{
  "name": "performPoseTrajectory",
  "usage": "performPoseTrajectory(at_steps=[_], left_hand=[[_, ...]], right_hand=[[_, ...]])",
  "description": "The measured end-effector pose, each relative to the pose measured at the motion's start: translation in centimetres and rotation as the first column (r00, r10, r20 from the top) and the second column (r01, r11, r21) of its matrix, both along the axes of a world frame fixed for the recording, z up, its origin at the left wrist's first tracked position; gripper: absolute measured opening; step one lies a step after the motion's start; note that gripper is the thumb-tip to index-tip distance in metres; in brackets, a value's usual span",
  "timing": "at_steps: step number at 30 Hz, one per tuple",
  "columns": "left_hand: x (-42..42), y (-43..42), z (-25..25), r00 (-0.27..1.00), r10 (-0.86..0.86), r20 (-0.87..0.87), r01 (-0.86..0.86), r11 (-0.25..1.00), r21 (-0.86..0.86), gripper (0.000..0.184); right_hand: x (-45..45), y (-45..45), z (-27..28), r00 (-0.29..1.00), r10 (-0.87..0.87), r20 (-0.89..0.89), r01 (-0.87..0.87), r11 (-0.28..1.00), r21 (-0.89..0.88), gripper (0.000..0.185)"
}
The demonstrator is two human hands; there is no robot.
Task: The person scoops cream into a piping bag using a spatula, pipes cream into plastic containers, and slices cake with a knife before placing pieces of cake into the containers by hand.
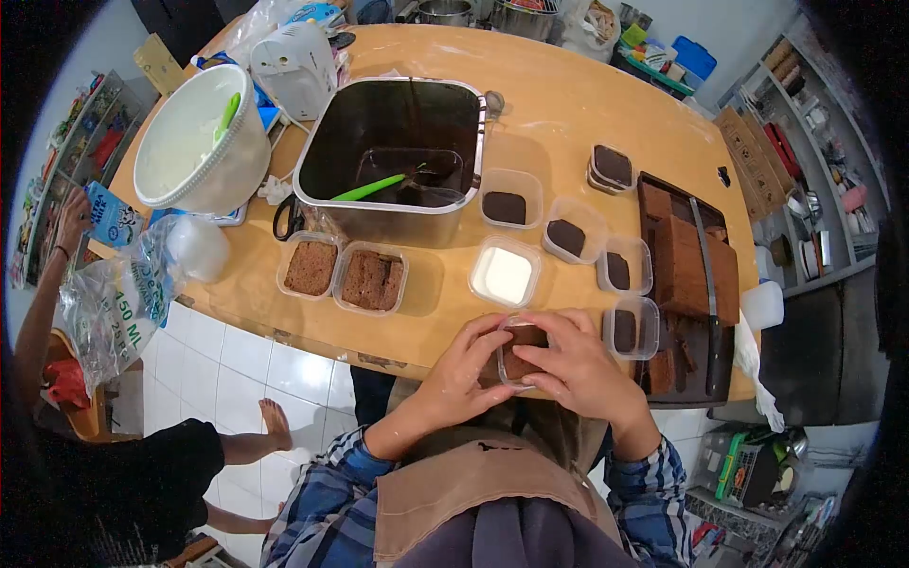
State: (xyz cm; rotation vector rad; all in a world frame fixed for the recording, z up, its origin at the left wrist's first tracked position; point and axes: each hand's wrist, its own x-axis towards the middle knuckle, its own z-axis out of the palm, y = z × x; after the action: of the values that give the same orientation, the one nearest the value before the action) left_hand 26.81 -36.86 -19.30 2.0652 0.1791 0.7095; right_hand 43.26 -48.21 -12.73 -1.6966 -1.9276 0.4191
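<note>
At the table's front edge, a small clear plastic container (506,377) with a piece of brown cake (523,363) sits between both palms. My left hand (466,371) is closed around its left side. On the other side, my right hand (589,371) grips the rim, its thumb and fingertips over the cake. Just beyond stands a container of white cream (506,272). To the right of my right hand is a container with a dark layer (632,328). Two containers of cake, one (310,267) beside another (372,278), stand to the left.
A large metal tin (388,222) of dark chocolate holds a green-handled spatula (369,187). Left of it are a white bowl (204,142) and a hand mixer (294,66). At right, a knife (705,256) lies across cake on a dark tray (696,393). Another person's arm (47,293) is at far left.
</note>
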Motion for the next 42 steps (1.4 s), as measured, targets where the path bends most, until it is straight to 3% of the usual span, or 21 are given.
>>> performPoseTrajectory(at_steps=[5,20,31,40,42], left_hand=[[0.0,-0.1,0.1,1.0,0.007,-0.011,-0.007,1.0,-0.017,0.062],[-0.1,0.0,0.4,0.999,0.007,-0.042,-0.008,1.0,-0.026,0.062],[-0.1,0.0,0.1,0.999,0.023,-0.045,-0.026,0.998,-0.062,0.06],[0.2,-0.3,1.4,0.999,0.018,-0.049,-0.018,1.0,0.012,0.069],[0.2,-0.4,1.3,0.998,-0.002,-0.061,0.007,0.997,0.081,0.072]], right_hand=[[0.0,-0.2,0.0,0.997,-0.053,0.064,0.054,0.998,-0.016,0.031],[-0.7,-0.6,-1.2,0.989,-0.131,-0.068,0.137,0.986,0.095,0.028],[-3.4,-2.4,-1.9,0.993,-0.112,-0.041,0.117,0.981,0.157,0.058],[-4.0,-2.7,-1.8,0.981,-0.177,-0.074,0.191,0.945,0.267,0.053],[-3.6,-2.9,-1.8,0.958,-0.28,-0.059,0.285,0.919,0.272,0.053]])
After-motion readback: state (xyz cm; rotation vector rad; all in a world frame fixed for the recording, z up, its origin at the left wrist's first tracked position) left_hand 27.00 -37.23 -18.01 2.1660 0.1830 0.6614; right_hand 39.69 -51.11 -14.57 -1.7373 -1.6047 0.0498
